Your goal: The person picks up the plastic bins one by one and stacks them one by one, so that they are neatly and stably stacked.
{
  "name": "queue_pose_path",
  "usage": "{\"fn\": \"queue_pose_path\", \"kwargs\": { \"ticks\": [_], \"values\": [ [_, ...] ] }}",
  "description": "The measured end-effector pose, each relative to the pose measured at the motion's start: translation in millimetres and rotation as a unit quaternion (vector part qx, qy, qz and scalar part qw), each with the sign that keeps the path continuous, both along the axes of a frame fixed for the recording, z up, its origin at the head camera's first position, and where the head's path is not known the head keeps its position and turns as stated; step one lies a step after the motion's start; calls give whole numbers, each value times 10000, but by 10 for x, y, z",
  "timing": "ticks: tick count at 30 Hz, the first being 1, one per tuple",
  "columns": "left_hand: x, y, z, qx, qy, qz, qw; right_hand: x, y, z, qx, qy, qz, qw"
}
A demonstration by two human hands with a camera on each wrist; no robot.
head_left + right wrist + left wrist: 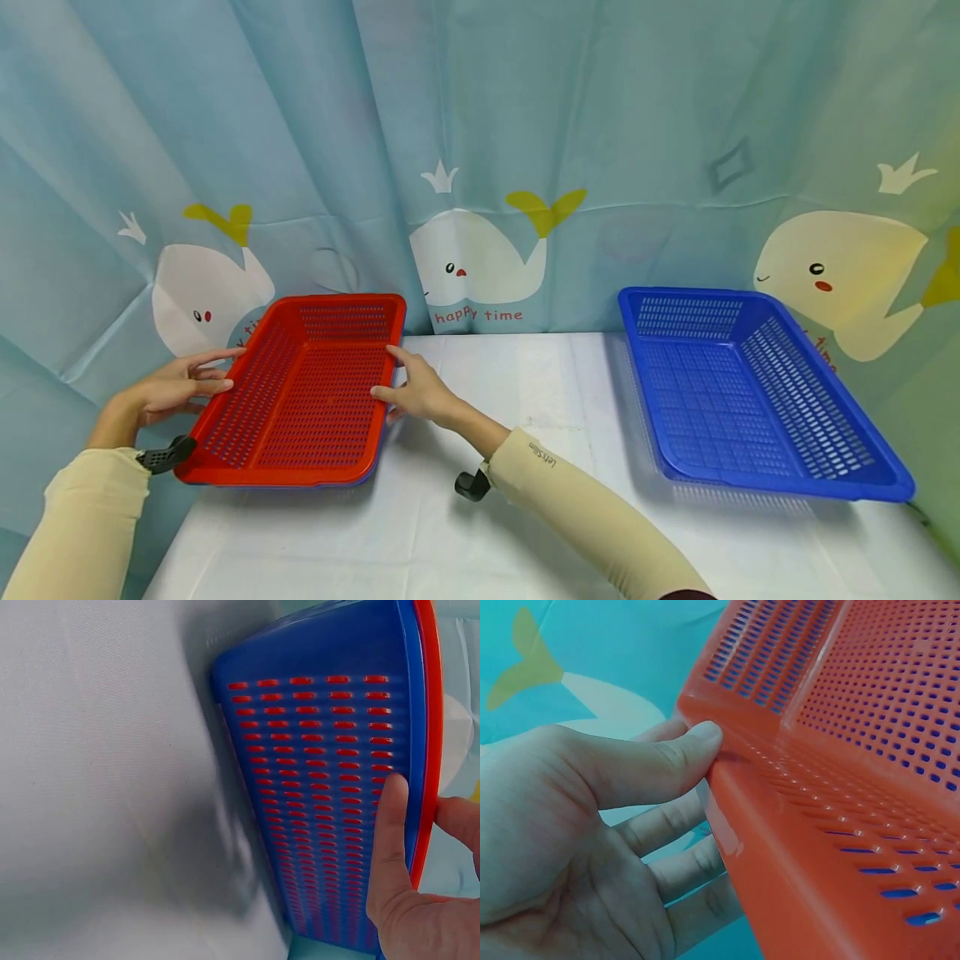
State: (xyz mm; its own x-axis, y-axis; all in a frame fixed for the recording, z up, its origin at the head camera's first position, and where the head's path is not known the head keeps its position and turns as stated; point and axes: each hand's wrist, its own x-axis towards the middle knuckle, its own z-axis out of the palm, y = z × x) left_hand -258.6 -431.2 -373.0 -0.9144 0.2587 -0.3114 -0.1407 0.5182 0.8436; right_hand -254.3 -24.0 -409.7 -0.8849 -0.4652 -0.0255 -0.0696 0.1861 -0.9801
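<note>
A red plastic basket [322, 400] with slotted walls sits nested inside a blue basket [315, 787] at the left of the table. My left hand [171, 387] holds the red basket's left rim, its thumb on top and the other fingers along the outside. At the right rim is my right hand [426, 390]. In the right wrist view, one of its fingers lies against the blue basket's outer wall and the thumb is at the red rim. Most of the lower basket is hidden by the red one.
Another blue basket [697, 400] stands at the right of the white-covered table [525, 417]. A light blue curtain [480, 100] with whale prints hangs close behind both baskets and down the left side.
</note>
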Motion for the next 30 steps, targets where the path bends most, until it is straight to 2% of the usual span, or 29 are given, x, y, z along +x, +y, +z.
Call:
{"fn": "queue_pose_path", "kwargs": {
  "ticks": [10,19,30],
  "values": [
    [-12,1,-17,4,-2,-47,10000,-12,-4,-2,106,-132,-161,9997],
    [-23,5,19,-107,-23,-48,9999,11,-3,75,250,-259,-206,9991],
    [31,72,37,-187,-22,-166,9997,59,71,80,196,-381,-115,9990]
  ]
}}
